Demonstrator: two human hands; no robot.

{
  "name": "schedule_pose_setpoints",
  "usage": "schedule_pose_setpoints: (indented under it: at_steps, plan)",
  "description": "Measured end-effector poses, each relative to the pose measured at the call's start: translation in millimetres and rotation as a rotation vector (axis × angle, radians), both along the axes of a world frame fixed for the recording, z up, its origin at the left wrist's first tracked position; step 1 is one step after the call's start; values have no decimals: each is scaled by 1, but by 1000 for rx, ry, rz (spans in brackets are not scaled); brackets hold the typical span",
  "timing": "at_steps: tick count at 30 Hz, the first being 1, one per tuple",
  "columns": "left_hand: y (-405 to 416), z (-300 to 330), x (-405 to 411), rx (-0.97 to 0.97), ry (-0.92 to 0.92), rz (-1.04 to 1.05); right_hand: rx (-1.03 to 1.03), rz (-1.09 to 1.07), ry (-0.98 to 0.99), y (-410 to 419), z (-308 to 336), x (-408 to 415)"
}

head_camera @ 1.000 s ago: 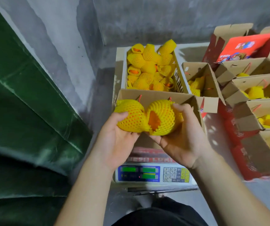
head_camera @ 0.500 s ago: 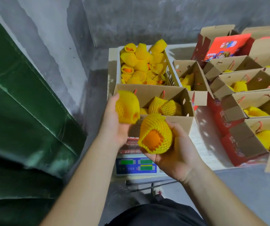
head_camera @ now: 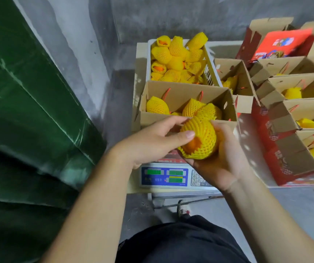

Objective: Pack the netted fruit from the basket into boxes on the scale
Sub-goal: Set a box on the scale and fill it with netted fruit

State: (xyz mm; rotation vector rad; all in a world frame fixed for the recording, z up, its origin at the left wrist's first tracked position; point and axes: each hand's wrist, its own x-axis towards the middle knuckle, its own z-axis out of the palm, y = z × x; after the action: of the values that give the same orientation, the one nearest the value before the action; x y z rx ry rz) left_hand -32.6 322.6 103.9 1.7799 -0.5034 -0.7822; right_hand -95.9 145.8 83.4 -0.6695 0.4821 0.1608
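Note:
An orange fruit in yellow foam netting (head_camera: pixel 199 138) lies in my right hand (head_camera: pixel 220 160), whose fingers curl under and around it. My left hand (head_camera: pixel 152 141) pinches the same fruit from the left, thumb on the net's open end and fingers over the top. Both hands hover in front of an open cardboard box (head_camera: pixel 182 92) standing on the scale (head_camera: pixel 165 176). Three netted fruit (head_camera: pixel 157 105) lie inside that box. Behind it a white basket (head_camera: pixel 210 71) holds several netted fruit.
Several open cardboard boxes (head_camera: pixel 292 141) with netted fruit stand in a row to the right, red printed sides facing me. A dark green tarp (head_camera: pixel 19 111) fills the left. Grey concrete wall behind. My dark trousers show below.
The fruit that my left hand held is gone from it, and one more lies at the box's left end. My left hand has moved over onto the fruit in my right hand.

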Motion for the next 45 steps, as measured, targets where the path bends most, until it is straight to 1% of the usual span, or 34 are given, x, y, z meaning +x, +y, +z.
schedule_pose_setpoints:
  at_steps: [2,3,5,7,9,11,14,16,17,21,26,30,32,35,37,41,43,45]
  plan:
    - [1,-2,-8,3,17,-49,-46,36,-18,12,12,10]
    - [1,1,-8,-11,0,-26,-99,59,-42,18,19,17]
    - [2,8,-2,-66,-78,106,-191,76,-107,31,37,31]
    - [5,13,2,-171,-154,256,-230,68,-179,38,52,43]
    - [10,10,1,-286,-168,331,-234,42,-223,44,59,49]
    - [15,4,-5,-330,-158,368,-213,12,-217,49,57,48]
    - [17,-9,-12,-348,-127,429,-264,14,-150,56,41,31]
    - [19,-19,-14,-333,-107,463,-217,114,-127,58,29,18]
    - [22,-22,-14,-327,-91,476,-183,131,-116,57,23,12]
    - [27,-28,-15,-397,-22,538,-133,77,-93,53,14,7]
    - [19,-27,-22,-433,-105,538,-101,68,-71,59,17,7]
    - [20,-26,-25,-338,-145,450,-60,116,-119,64,21,-1]
    - [21,-27,-25,-305,-165,407,-56,87,-152,65,22,-3]
    - [21,-24,-25,-336,-110,351,-46,-4,-164,62,22,-3]
    - [19,-20,-26,-386,-65,330,-66,-15,-191,59,24,-5]
    - [15,-19,-26,-415,-66,326,-99,-59,-202,57,23,-3]
    - [16,-23,-25,-416,-96,355,-101,-79,-197,57,17,0]
    - [17,-27,-23,-383,-149,390,-121,-50,-214,55,11,2]
